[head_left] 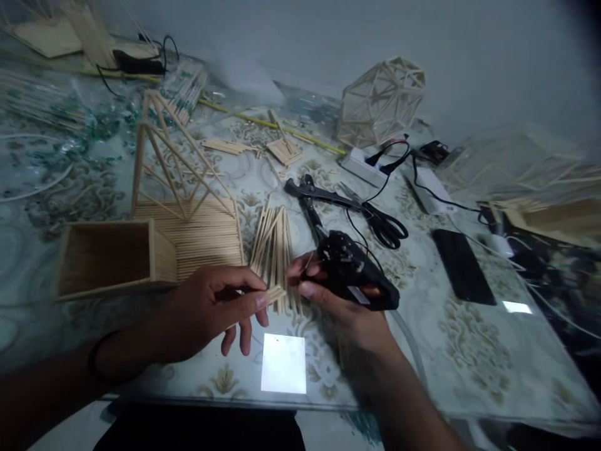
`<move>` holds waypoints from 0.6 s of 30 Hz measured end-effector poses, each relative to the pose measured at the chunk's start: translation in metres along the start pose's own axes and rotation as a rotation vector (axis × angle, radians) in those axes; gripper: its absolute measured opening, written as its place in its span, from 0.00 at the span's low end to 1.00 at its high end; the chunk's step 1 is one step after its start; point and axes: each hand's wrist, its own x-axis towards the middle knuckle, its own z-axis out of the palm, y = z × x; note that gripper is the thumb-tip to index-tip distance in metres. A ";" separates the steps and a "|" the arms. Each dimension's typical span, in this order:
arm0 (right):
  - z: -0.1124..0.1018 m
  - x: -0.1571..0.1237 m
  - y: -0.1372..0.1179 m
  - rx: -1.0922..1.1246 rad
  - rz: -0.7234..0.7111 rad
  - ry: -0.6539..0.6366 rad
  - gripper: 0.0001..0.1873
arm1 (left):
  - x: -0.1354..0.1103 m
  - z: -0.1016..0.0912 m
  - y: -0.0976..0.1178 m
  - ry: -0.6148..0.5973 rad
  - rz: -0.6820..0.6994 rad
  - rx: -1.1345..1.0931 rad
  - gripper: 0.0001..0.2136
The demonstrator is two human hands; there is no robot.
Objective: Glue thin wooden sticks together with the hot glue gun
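Short wooden sticks (276,293) are pinched between thumb and index finger of the left hand (211,307), their ends projecting past the fingertips, above the near end of a loose stick pile (275,241). The right hand (345,310) grips a black glue gun (354,269), with a narrow gap between its fingertips and the held sticks; the nozzle is hard to make out.

Left of the pile, the stick panel (211,241) runs close alongside, its right edge near the outermost sticks. A triangular frame (139,166) rises from the panel, and an open wooden box (164,250) sits at its near left corner, behind the left wrist.

Beyond the glue gun, a black pliers-like tool (328,195) and scissors (387,228) crowd the far side. Wider room opens to the right, where patterned cover stretches to a phone (462,266). Nearer, a strip of table (225,382) separates both hands from the front edge.
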 end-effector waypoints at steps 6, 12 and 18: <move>-0.004 0.008 -0.002 -0.146 0.207 -0.001 0.23 | -0.001 -0.001 0.005 0.059 0.089 0.178 0.08; -0.005 0.006 0.000 -0.139 0.237 0.005 0.23 | 0.002 0.000 0.005 0.108 0.068 0.232 0.09; -0.005 0.005 -0.005 -0.078 0.121 -0.100 0.13 | 0.004 -0.002 -0.001 0.054 0.061 0.163 0.11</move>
